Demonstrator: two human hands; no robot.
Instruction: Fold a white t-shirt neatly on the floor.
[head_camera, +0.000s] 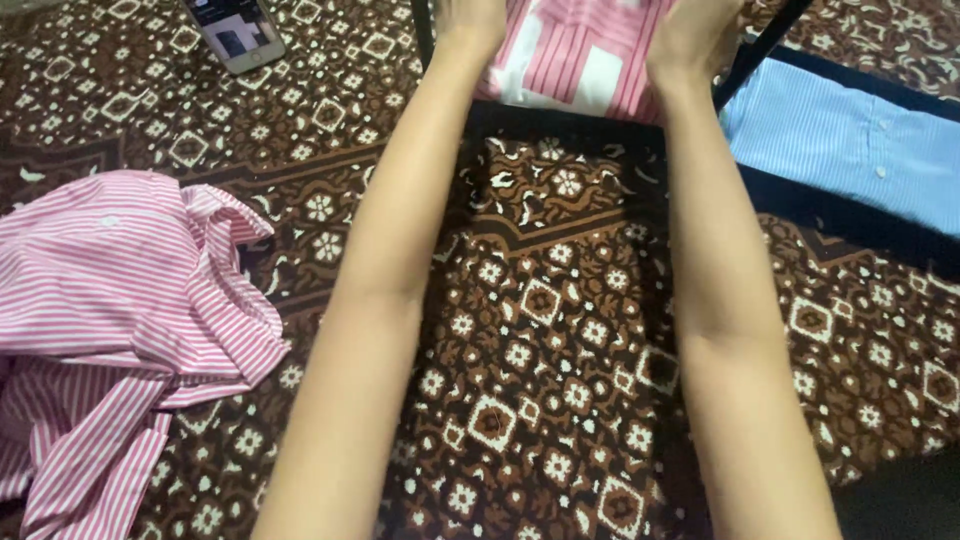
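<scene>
**One head-worn camera, looking steeply down and forward**

There is a single view, taken from the person's head and tilted down along both outstretched forearms toward the patterned brown carpet (540, 330). The camera sits close: the forearms fill the middle of the frame from the bottom edge upward, and the left hand (470, 20) and right hand (695, 30) are cut off by the top edge. The view faces away from the person's body, so the far part of the carpet lies along the top edge and the near part along the bottom. The carpet runs past all four edges. No second view overlaps with it.
</scene>
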